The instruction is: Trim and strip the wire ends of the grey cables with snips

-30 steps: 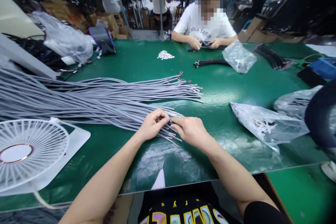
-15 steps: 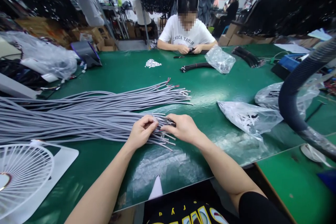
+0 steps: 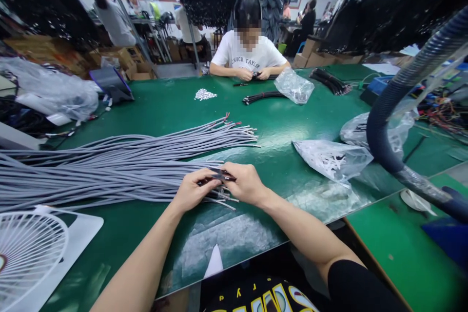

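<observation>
Both my hands meet over the cut ends of a bundle of grey cables (image 3: 139, 175). A slim dark hand tool (image 3: 220, 176), whose exact kind I cannot make out, spans the gap between them. My right hand (image 3: 245, 183) has its fingers closed around the right end of it. With thumb and fingers pinched, my left hand (image 3: 192, 190) grips the left end. Stripped cable ends (image 3: 226, 201) stick out below my fingers. A second bundle of grey cables (image 3: 204, 141) lies just behind, some of its ends showing red wires.
Across the green table (image 3: 157, 107) sits a co-worker (image 3: 248, 53), hands on black cables. A pile of small white parts (image 3: 205, 94) lies near them. Plastic bags (image 3: 332, 158) and a thick flexible hose (image 3: 380, 122) occupy the right; a white fan (image 3: 32, 248) stands at front left.
The dark tool has turned to lie across both hands, and my left fingers now close on its left end. My head view has shifted slightly to the right.
</observation>
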`<state>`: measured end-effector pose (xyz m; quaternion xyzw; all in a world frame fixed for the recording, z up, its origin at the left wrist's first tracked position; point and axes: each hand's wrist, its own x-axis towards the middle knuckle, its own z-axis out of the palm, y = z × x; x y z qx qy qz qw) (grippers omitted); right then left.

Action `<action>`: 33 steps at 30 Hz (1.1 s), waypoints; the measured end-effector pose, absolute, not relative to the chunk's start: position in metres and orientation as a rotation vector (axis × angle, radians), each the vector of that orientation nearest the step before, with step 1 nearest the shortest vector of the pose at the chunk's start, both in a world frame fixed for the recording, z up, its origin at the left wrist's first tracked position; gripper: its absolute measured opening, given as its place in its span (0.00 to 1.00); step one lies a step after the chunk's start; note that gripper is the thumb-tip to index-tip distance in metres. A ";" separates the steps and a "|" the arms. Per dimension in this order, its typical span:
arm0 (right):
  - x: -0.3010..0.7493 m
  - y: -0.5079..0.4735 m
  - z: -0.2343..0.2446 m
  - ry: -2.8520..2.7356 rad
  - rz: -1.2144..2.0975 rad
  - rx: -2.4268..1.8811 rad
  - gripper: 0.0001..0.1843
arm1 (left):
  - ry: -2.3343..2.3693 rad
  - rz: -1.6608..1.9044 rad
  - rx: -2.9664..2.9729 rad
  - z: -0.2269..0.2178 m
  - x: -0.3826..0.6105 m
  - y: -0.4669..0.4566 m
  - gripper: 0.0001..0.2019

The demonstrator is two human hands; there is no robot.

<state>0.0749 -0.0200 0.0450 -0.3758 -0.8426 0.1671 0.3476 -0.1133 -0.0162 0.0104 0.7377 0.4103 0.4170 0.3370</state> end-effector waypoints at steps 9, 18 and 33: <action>0.264 -0.046 0.066 -1.903 -0.242 -1.695 0.11 | 1.012 0.837 2.151 0.017 -0.109 -0.021 0.06; 0.296 -0.040 0.079 -1.609 -0.467 -2.196 0.26 | 1.089 0.791 2.194 0.018 -0.112 -0.021 0.06; 0.057 -0.008 0.047 -1.945 0.792 -0.980 0.09 | 1.233 1.286 1.865 0.018 -0.112 -0.022 0.09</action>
